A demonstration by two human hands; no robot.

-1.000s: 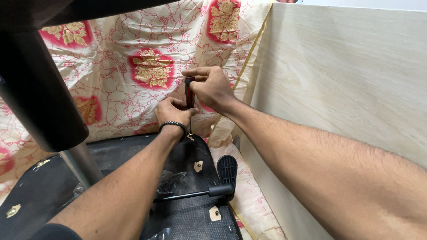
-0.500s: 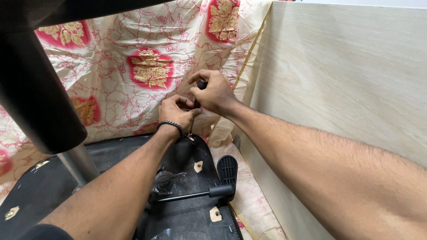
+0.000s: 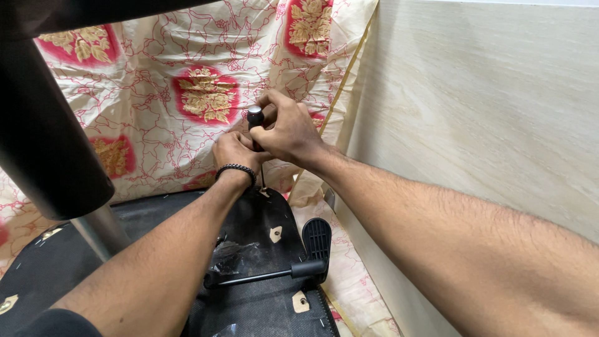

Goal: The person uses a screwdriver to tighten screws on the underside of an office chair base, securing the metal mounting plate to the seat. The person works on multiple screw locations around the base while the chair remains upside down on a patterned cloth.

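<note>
Since the earlier frames the right hand (image 3: 292,132) has shifted its hold: a second ago it pinched the top of the tool from above, and now its fingers are wrapped around the dark handle of the screwdriver (image 3: 254,117), whose rounded cap shows just clear of them, which reads as a re-grip partway through turning. Working from nine o'clock across: one thick black column (image 3: 43,131) slants down the left edge, with one silver cylinder (image 3: 103,228) beneath it meeting the black underside of an upturned chair seat (image 3: 262,299). At the centre the left hand (image 3: 236,150), with a beaded black wristband (image 3: 237,170), is closed low around the tool, and the thin shaft runs down at six o'clock from it to a pale bracket at the seat's far edge. One screwdriver is in view, clamped by both hands. Toward five o'clock lie one black lever (image 3: 268,274) with a ribbed paddle and three pale mounting tabs. Behind hangs one floral cloth (image 3: 156,75); at three o'clock stands one pale wooden panel (image 3: 486,106).
</note>
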